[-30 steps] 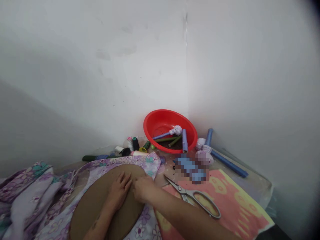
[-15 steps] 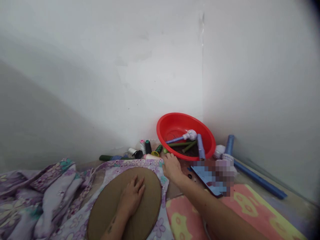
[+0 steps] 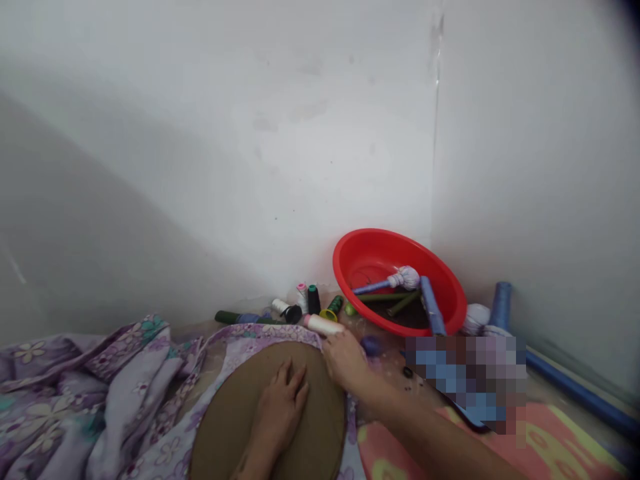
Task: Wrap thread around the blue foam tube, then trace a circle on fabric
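A brown round board (image 3: pixel 225 417), flat like cardboard, lies on a purple-and-white floral cloth (image 3: pixel 170 450). My left hand (image 3: pixel 281 408) rests on the board with its fingers stretched out and slightly spread. At the board's upper right edge is my right hand (image 3: pixel 347 360), fingers curled down over the cloth's border. What those fingers hold, if anything, is hidden. Just beyond this hand there is a blurred dark blue thing (image 3: pixel 371 345); whether it is in the hand I cannot tell. A cream thread spool (image 3: pixel 324 325) lies right above the fingertips.
Several thread spools (image 3: pixel 313 300) stand or lie along the wall. A tilted red basin (image 3: pixel 383 243) holds green stems and a blue-wrapped stick with a cloth head. To its right are a phone-like, pixelated slab (image 3: pixel 450 373) and a blue rod (image 3: pixel 583 390). Bunched floral fabric (image 3: pixel 117 393) covers the left.
The view has turned a little left, so everything sits farther right. My right hand has come in closer to the board's edge. The blurred blue thing now shows beside it. My left hand stays on the board.
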Available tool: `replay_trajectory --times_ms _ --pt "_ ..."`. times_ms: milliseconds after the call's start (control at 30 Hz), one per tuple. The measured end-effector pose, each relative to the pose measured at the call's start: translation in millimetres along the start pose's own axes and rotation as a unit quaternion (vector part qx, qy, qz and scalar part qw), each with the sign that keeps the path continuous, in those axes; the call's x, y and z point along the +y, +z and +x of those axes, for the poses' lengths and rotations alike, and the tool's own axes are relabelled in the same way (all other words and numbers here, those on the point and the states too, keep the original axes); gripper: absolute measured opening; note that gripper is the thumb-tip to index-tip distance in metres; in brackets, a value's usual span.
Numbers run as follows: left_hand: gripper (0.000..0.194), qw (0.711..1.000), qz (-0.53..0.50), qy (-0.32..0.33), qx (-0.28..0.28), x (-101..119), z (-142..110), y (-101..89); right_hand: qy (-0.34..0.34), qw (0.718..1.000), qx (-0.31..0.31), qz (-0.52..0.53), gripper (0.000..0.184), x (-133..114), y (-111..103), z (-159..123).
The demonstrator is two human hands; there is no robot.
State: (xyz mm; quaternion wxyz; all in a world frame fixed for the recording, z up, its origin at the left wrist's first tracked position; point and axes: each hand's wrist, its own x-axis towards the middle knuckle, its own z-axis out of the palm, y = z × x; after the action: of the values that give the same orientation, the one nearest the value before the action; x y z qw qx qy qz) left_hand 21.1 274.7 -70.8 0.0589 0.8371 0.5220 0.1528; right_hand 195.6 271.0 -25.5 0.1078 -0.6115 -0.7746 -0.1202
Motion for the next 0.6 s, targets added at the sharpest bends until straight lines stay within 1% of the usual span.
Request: replay_trajectory --times_ms 100,200,333,467,533,600 --pt "0.046 1.000 0.004 -0.002 0.001 -2 2 3.3 -0.092 0.995 -0.028 -0.022 0.023 -13 9 -12" --pt "0.046 1.000 0.007 -0.002 -0.005 -5 4 6.9 -0.137 0.986 -0.076 -0.054 0.024 -23 10 -20" --pt "0.045 1.000 0.006 -0.002 -0.005 -7 4 9.7 -0.136 0.979 -0.115 -0.101 0.032 -34 6 -24" --pt "0.044 1.000 0.011 -0.010 -0.013 -6 3 8.1 -0.117 0.977 -0.128 -0.120 0.028 -46 8 -23" --pt "0.044 1.000 0.016 -0.011 -0.016 -4 4 6.3 -0.118 0.978 -0.129 -0.114 0.026 -46 11 -22" --pt "0.043 1.000 0.018 -0.012 -0.019 -3 4 5.0 -0.110 0.981 -0.120 -0.105 0.025 -41 10 -19"
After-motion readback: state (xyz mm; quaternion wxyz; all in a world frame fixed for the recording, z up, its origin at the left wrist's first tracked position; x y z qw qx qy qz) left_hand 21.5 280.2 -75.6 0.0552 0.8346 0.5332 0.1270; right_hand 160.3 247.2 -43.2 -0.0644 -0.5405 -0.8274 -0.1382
